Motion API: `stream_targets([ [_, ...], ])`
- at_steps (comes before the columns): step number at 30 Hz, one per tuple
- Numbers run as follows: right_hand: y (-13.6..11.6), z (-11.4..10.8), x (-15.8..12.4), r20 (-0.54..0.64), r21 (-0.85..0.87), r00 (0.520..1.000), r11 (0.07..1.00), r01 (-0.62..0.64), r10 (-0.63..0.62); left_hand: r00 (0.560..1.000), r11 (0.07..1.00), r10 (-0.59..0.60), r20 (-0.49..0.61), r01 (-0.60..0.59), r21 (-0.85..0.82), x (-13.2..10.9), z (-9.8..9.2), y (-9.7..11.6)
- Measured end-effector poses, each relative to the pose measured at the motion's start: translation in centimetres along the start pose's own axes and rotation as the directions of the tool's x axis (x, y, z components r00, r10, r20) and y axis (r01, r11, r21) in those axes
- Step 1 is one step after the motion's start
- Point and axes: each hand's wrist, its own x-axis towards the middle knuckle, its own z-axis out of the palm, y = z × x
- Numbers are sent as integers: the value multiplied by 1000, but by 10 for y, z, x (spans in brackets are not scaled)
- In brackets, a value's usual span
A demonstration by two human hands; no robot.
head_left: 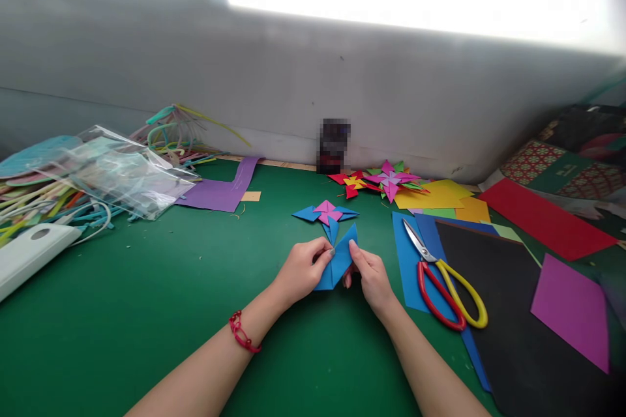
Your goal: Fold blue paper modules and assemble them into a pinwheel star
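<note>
Both of my hands pinch a folded blue paper piece (337, 264) just above the green table (147, 313). My left hand (303, 268), with a red bracelet on its wrist, grips the piece's left edge with closed fingers. Its right edge is pinched by my right hand (369, 273). Just beyond the piece lies a blue and pink paper pinwheel (327, 213), flat on the table.
Red and yellow scissors (447, 287) lie on blue and black sheets to the right, near a purple square (572, 309) and a red sheet (542, 216). Finished paper stars (386, 181) sit by the wall. Clear bags and coloured straws (98, 172) crowd the left.
</note>
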Motion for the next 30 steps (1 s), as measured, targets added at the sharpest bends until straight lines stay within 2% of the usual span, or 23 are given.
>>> stream_targets([
  [3,-2,0,-1,18,3,1000,1000,-6,6,1000,1000,-2,-5,2,-11,0,0,0],
  [6,-4,1,-2,83,-125,996,992,19,-8,1000,1000,-12,-27,12,-18,0,-1,1],
  [9,-4,1,-3,99,-251,995,967,52,-28,999,1000,-20,-40,20,-12,0,-1,2],
  [13,-5,2,-4,99,-242,995,969,46,-23,999,1000,-28,-44,27,-14,-1,-1,1],
  [17,-10,4,-6,199,-297,979,950,98,-38,998,999,-34,-61,33,-7,-1,0,0],
  [20,-10,4,-7,220,-359,975,925,121,-43,998,1000,-29,-61,29,8,-1,0,-1],
  [25,-7,4,-6,192,-328,981,941,89,-26,997,1000,-24,-74,24,1,-1,0,1],
  [30,-11,4,-6,277,-265,960,959,103,-27,994,998,-47,-96,43,-40,0,-1,0],
])
